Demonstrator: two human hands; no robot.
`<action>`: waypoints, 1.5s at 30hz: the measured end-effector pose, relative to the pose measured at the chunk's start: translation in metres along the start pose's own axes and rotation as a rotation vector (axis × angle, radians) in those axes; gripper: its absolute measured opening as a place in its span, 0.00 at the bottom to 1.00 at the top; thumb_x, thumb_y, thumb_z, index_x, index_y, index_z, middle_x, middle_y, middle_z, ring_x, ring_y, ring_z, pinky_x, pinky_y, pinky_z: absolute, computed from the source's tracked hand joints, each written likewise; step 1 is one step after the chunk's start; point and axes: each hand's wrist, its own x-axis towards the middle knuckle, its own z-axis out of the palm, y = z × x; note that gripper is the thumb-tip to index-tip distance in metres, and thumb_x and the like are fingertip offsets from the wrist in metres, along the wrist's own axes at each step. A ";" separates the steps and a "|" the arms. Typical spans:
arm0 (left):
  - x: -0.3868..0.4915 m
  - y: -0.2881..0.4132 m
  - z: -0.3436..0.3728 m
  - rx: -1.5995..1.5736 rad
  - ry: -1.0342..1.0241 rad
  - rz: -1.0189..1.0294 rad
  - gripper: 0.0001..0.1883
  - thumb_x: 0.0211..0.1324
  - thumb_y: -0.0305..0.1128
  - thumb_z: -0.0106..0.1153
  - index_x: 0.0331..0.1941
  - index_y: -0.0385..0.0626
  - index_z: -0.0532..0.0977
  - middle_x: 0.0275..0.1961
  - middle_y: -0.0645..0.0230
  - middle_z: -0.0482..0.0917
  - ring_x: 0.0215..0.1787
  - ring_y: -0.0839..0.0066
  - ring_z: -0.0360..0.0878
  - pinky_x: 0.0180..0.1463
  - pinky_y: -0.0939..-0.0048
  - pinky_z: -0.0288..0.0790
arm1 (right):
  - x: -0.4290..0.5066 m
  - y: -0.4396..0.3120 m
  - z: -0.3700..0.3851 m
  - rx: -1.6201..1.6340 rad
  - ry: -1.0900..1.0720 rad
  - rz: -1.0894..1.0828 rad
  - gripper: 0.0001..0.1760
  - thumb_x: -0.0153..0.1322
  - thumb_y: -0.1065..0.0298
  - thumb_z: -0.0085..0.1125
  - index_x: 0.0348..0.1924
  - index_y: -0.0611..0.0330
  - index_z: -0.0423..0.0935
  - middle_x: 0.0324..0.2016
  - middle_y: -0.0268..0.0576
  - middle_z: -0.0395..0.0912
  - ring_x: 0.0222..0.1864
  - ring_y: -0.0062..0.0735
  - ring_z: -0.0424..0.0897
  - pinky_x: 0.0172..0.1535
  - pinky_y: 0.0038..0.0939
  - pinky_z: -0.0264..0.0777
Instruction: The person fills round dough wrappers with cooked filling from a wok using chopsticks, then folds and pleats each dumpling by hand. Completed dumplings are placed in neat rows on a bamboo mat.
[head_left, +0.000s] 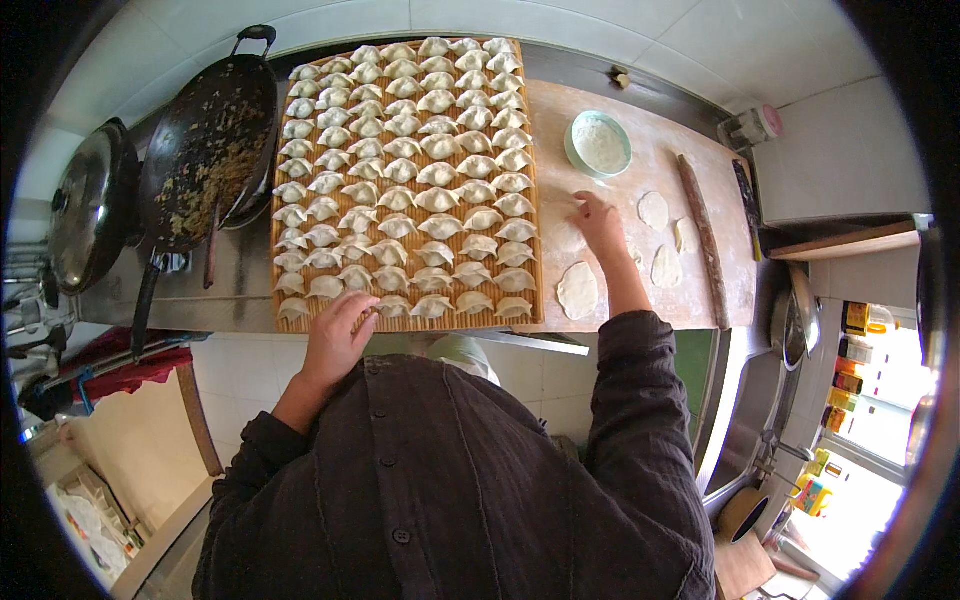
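Observation:
Rows of folded raw dumplings (437, 199) cover a slatted bamboo tray (536, 292). At the tray's front edge is my left hand (337, 330), its fingertips beside the front row; the hand hides whatever lies beneath it. My right hand (598, 225) is over the floured wooden board (637, 150), fingers bent and apart, with nothing visible in them. Just beyond it stands a pale green bowl (598, 144) of flour. Flat dough wrappers lie around the right forearm, one dough wrapper (577, 291) to its left and several to its right. A wooden rolling pin (703, 240) lies farther right.
A black wok (210, 150) with chopped filling and a wooden-handled utensil (212, 251) stands left of the tray. Its long handle (145, 304) juts past the counter edge. A metal lid (94, 206) leans beyond it. A jar (752, 126) stands at the back right.

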 end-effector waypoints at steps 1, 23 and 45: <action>0.000 0.000 0.000 0.004 0.003 0.015 0.11 0.53 0.25 0.59 0.42 0.39 0.75 0.43 0.58 0.79 0.42 0.63 0.80 0.47 0.67 0.72 | 0.002 0.012 -0.001 -0.098 0.095 0.031 0.21 0.58 0.71 0.65 0.45 0.58 0.77 0.30 0.49 0.80 0.33 0.41 0.80 0.38 0.35 0.72; 0.024 0.036 -0.080 -1.724 0.071 -0.371 0.20 0.68 0.40 0.46 0.57 0.41 0.66 0.54 0.65 0.75 0.57 0.72 0.73 0.61 0.64 0.66 | -0.088 -0.325 0.003 0.958 -0.248 -0.003 0.06 0.68 0.72 0.61 0.34 0.68 0.80 0.24 0.32 0.79 0.27 0.15 0.74 0.32 0.18 0.69; -0.024 -0.135 -0.289 -1.634 0.460 -0.220 0.22 0.66 0.39 0.43 0.59 0.38 0.62 0.60 0.44 0.68 0.64 0.51 0.66 0.66 0.55 0.63 | 0.045 -0.476 0.150 0.503 0.022 -0.783 0.03 0.65 0.81 0.57 0.31 0.65 0.79 0.30 0.41 0.78 0.32 0.30 0.78 0.38 0.25 0.72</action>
